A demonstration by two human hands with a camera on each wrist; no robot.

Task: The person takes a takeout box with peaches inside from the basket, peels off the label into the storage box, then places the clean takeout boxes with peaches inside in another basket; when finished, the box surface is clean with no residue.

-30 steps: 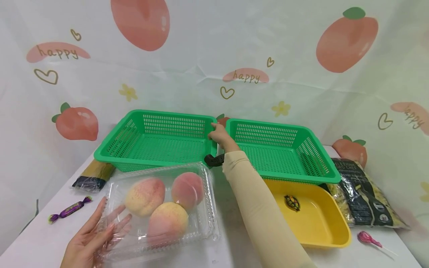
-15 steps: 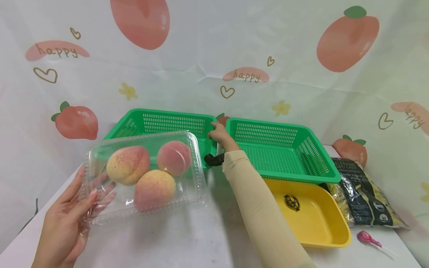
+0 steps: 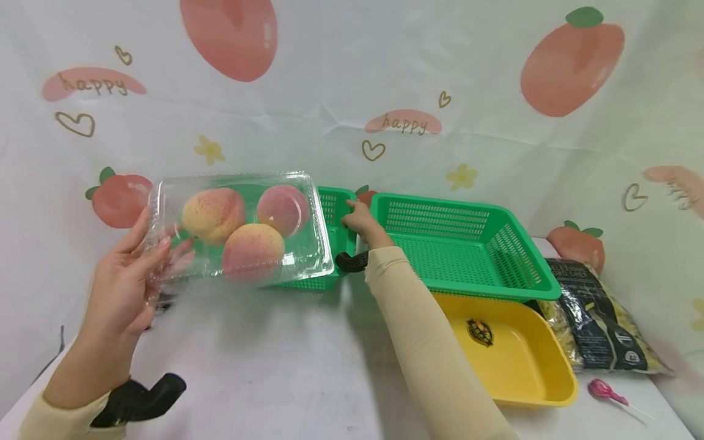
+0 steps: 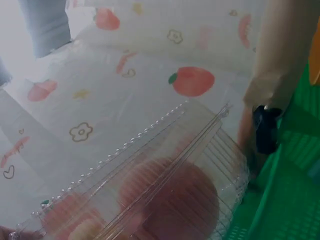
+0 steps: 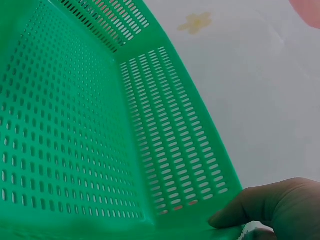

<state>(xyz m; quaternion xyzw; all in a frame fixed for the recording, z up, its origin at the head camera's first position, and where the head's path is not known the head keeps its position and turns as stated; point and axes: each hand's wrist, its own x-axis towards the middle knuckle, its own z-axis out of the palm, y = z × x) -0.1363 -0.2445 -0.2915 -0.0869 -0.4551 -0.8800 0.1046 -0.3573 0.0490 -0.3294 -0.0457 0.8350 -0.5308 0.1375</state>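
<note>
My left hand (image 3: 123, 275) grips the left end of a clear plastic clamshell box (image 3: 297, 244), thumb in front. Three peaches (image 3: 253, 252) lie inside it. The box is raised off the table and overlaps most of the left green basket (image 3: 334, 211) in the head view. My right hand (image 3: 363, 221) holds that basket's right rim near the back corner. In the right wrist view, the thumb (image 5: 235, 212) presses on the basket's corner, with a finger beneath the rim. The left wrist view shows the box's ribbed side (image 4: 220, 150) and blurred peaches through it.
A second green basket (image 3: 456, 256) stands to the right, its front edge over a yellow tray (image 3: 511, 360). A bag of pasta (image 3: 599, 324) and a pink lollipop (image 3: 602, 390) lie at the right. A printed cloth (image 3: 308, 79) hangs behind.
My left hand has lifted the box of peaches up and away from me, from before the left basket to over it in the head view. The right hand has stayed at the rim.
</note>
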